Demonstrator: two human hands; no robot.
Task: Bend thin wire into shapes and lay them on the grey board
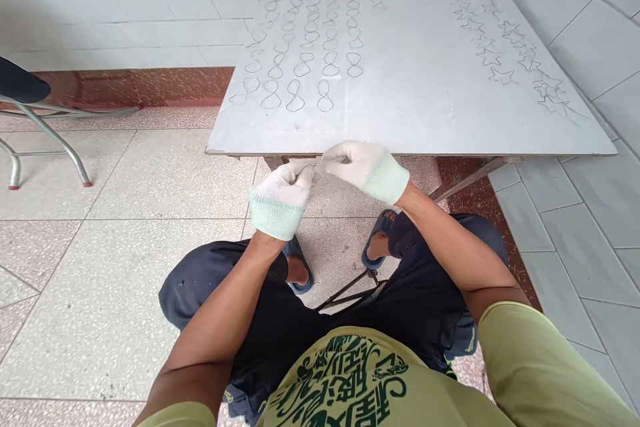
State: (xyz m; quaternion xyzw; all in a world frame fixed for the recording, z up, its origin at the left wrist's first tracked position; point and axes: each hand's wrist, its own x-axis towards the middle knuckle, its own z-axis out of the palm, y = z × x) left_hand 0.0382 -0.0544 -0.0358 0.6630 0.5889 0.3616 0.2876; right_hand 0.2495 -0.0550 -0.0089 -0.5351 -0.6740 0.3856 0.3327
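Left hand [284,192] and right hand [361,164] clamping a small piece [318,161], too fine to identify, apparently steadying it. Beyond them, figure-eights [331,65] lying in rows on tabletop [415,87]; stars [490,56] rightward, probably keeping shapes separate.

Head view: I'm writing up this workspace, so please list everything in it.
Table: one, white top, centre to right
Figure-eight outlines: many, dark, table's left half
Star outlines: many, dark, table's right side, some overlapping
Chair: one, dark seat, silvery legs, far left
Tiled walls: two, whitish-grey, behind and right
Skirting: two stretches, red-brown, wall base
Floor: one, pale speckled tiles, below
Metal frame: one, dark, lower centre
Slippers: two, dark blue, worn
Trousers: one pair, dark navy, worn
T-shirt: one, yellow-green, dark print, bottom
Arms: two, bare below sleeves
Left hand: one, white glove, green cuff, near table edge
Right hand: one, matching glove, beside left; anything pinched is unclear
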